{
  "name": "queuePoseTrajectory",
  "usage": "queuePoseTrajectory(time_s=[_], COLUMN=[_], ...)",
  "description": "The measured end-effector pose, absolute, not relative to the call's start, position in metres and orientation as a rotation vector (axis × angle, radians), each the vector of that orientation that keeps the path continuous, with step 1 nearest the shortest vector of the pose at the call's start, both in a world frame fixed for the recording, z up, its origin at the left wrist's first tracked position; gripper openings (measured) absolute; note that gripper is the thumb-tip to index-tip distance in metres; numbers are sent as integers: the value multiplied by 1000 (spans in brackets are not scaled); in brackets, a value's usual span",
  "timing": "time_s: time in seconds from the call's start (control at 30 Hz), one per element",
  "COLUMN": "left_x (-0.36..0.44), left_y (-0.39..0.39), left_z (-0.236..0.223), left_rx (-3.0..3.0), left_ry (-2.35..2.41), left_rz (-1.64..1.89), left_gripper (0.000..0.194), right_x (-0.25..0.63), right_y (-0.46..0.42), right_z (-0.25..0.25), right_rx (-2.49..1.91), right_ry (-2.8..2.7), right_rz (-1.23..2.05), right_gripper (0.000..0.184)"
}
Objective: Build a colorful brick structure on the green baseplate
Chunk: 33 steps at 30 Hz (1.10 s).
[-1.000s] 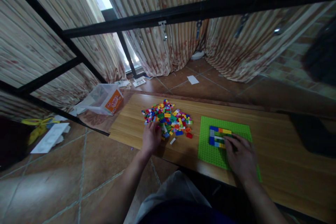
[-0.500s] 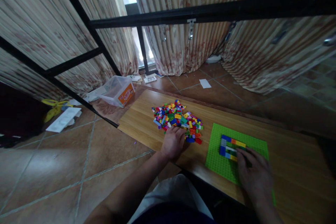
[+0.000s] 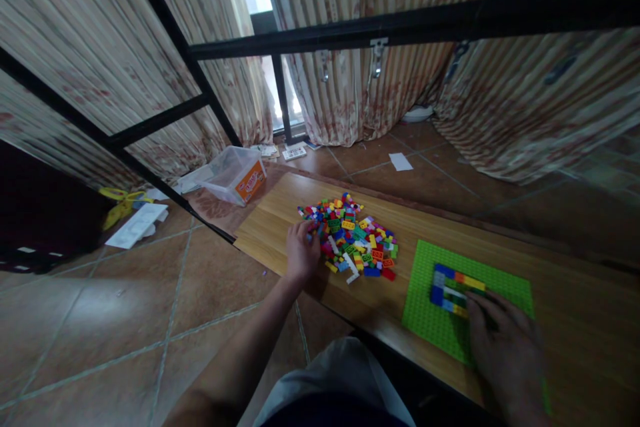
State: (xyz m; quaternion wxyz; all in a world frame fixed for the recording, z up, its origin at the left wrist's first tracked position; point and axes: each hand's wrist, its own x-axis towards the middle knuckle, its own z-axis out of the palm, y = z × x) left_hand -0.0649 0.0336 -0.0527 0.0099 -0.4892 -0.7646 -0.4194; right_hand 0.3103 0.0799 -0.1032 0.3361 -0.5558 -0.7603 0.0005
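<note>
My left hand [image 3: 302, 255] is at the left edge of a pile of small mixed toy bricks [image 3: 360, 233]. Its fingers are curled down among the pieces, with blue bits at the fingertips; whether one is gripped is unclear. To the right, a green baseplate [image 3: 425, 323] carries a low rectangular outline of toy bricks [image 3: 440, 280] in blue, orange and yellow, with a white strip inside. At its right side my right hand [image 3: 505, 340] has thumb and fingers drawn together, touching the bricks. What lies between them is hidden, and they cover the outline's right end.
Both the pile and the baseplate lie on a long wooden bench [image 3: 265, 213]. Beyond its left end, a clear plastic box [image 3: 233, 177] with an orange label stands on the floor. A black metal bar [image 3: 320, 37] runs across in front of striped curtains [image 3: 340, 93].
My left hand moved right to the front of the pile, then back to its left edge, uncovering white bricks. My right hand stays at the brick outline. The whole view has shifted.
</note>
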Motion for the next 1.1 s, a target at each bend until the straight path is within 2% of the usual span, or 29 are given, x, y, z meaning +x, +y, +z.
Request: queuePoseTrajectory(time_s=[0.3, 0.47, 0.53, 0.7, 0.8, 0.93, 1.0, 1.1], left_x=[-83, -91, -94, -93, -91, -94, -95, -90], left_y=[50, 54, 52, 55, 61, 64, 61, 52], left_z=[-56, -60, -59, -52, -50, -49, -46, -36], left_rx=[-1529, -1388, -1395, -1561, -1547, -1394, -1261, -989], left_ry=[-2559, -2676, -2657, -2567, -2576, -2708, -2761, -2764], left_rz=[-1169, -1496, -1519, -1092, -1004, -1338, -1674, -2381], left_gripper=[19, 23, 22, 19, 11, 10, 12, 13], right_x=[310, 310, 310, 310, 310, 310, 310, 308], right_y=[80, 80, 80, 80, 80, 80, 79, 79], right_z=[-103, -103, -102, -102, -103, -104, -104, -102], right_rx=[-1459, -1465, -1472, -1477, -1475, -1470, -1470, -1483], right_ry=[-1979, -1988, -1988, -1984, -1979, -1967, -1967, -1973], right_rz=[1, 2, -2, 2, 25, 16, 10, 2], right_gripper=[49, 48, 49, 47, 47, 45, 45, 46])
